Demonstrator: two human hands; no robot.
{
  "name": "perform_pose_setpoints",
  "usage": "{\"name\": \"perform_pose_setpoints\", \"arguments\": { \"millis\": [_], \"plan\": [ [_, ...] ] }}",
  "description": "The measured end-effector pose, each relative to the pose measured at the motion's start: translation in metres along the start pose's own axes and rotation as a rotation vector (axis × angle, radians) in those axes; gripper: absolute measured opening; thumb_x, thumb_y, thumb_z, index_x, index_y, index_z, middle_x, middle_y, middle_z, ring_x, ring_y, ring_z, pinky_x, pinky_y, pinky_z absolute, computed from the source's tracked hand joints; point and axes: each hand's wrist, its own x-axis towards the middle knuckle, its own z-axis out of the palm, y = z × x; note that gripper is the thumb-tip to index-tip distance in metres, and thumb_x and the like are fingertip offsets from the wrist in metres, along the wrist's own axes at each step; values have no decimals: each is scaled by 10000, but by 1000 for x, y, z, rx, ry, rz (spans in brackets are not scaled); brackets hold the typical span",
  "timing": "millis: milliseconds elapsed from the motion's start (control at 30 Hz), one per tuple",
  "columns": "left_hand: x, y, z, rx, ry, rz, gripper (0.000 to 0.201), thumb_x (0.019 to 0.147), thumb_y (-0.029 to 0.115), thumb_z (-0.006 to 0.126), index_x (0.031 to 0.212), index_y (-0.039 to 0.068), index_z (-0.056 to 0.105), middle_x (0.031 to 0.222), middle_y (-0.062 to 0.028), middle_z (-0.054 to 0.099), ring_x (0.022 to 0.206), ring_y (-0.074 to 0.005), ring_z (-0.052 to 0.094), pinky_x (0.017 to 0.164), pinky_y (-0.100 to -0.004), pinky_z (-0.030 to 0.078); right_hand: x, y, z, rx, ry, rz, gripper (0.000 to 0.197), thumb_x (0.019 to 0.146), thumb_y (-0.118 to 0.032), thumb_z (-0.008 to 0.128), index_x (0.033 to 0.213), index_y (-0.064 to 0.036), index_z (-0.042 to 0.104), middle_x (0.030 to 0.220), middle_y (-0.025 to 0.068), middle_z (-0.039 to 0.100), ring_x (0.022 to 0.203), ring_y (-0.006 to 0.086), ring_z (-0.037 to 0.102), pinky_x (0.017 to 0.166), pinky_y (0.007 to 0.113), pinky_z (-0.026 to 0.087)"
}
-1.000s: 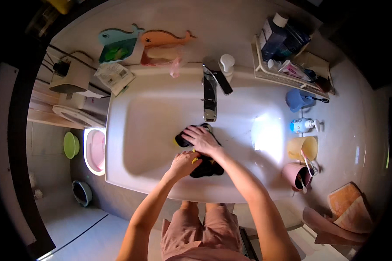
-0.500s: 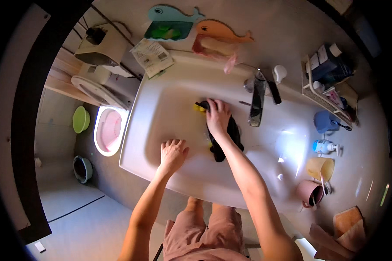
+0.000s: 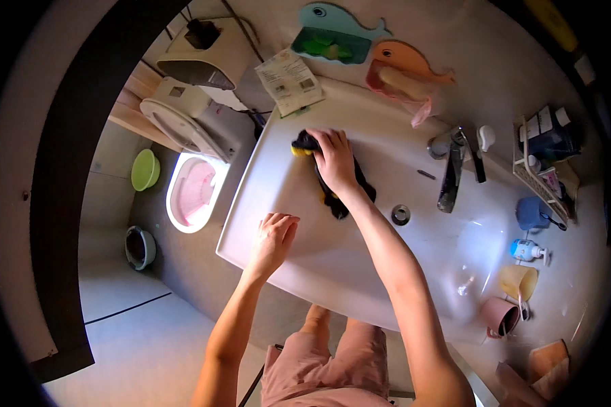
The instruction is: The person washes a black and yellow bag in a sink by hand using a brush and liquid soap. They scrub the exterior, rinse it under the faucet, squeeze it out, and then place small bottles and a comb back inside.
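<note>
- head view: prob. mid-handwash; our r. hand (image 3: 334, 159) bends its fingers over the upper end of the dark, yellow-trimmed cloth (image 3: 337, 206), lying on the basin (image 3: 292, 183) floor left of the drain (image 3: 400, 215); can't tell if they're clenched.
- our l. hand (image 3: 273, 241) is released, nr the basin's front-left edge, fingers loosely bent.
- next move prob. calls for both hands on the cloth.
- printed packet (image 3: 288, 78) w/ dark code squares, pale label on dark bottle (image 3: 546, 132); text too small for us.
</note>
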Motion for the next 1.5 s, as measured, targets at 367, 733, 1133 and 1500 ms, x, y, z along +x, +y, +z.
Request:
{"name": "perform_pose_setpoints", "arguments": {
  "millis": [367, 733, 1133, 1500],
  "plan": [
    [-35, -72, -70, -184, 509, -291, 186, 886, -20, 549, 1009, 47, 672, 907, -89, 679, 865, -219, 615, 762, -322, 485, -17, -119, 52, -127, -537, -152, 248, 921, -123, 519, 1127, -148, 656, 1176, 14, 631, 1174, 209, 500, 981, 514, 387],
    [-85, -51, -57, -265, 564, -386, 175, 897, -10, 523, 1001, 38, 657, 895, -84, 665, 828, -169, 635, 734, -288, 480, -99, -168, 23, 199, -815, -387, 170, 756, -146, 658, 878, -230, 741, 1083, -37, 598, 1141, 169, 485, 969, 446, 343],
    [-69, 13, 17, -244, 324, -267, 147, 874, 23, 545, 966, 39, 659, 874, -89, 680, 864, -244, 630, 777, -342, 487, -183, -65, -131, 532, -918, -55, 256, 601, -33, 543, 742, -161, 716, 1037, -33, 625, 1100, 195, 504, 994, 398, 304],
    [-16, 82, 117, -29, -299, 30, 289, 822, 104, 628, 1110, 85, 633, 1038, -118, 665, 994, -318, 605, 867, -413, 480, -271, 3, -293, 256, -881, 468, 253, 670, 6, 517, 732, -158, 700, 995, -38, 640, 1061, 207, 529, 982, 400, 319]
  ]
}}
